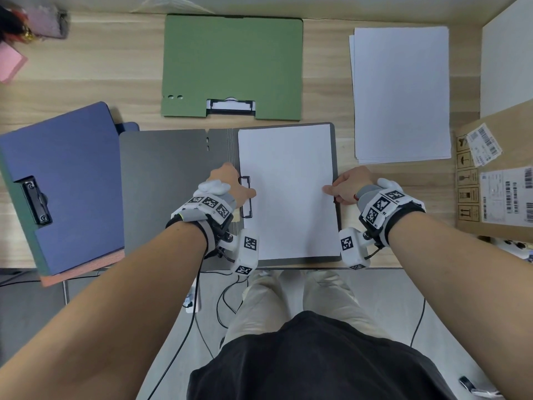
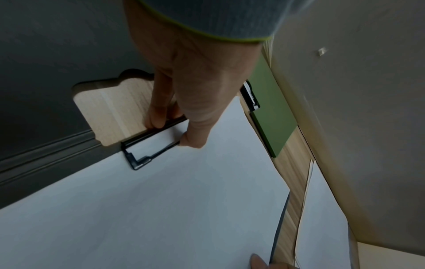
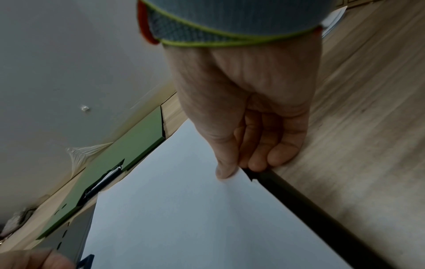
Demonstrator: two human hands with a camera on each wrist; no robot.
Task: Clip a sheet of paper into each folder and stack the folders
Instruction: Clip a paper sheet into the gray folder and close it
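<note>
An open grey folder (image 1: 173,180) lies at the table's front edge with a white sheet (image 1: 288,192) on its right half. My left hand (image 1: 230,183) pinches the black wire clip (image 2: 147,145) at the sheet's left edge, thumb on one side and fingers on the other. My right hand (image 1: 344,184) pinches the sheet's right edge (image 3: 230,174) against the folder's rim (image 3: 310,209). A closed green folder (image 1: 232,67) lies behind. A blue folder (image 1: 62,183) tops a stack at the left.
A pile of loose white sheets (image 1: 401,93) lies at the back right. A cardboard box (image 1: 499,174) with labels stands at the right edge, a white board (image 1: 507,62) behind it. Pink items (image 1: 8,64) sit at the far left.
</note>
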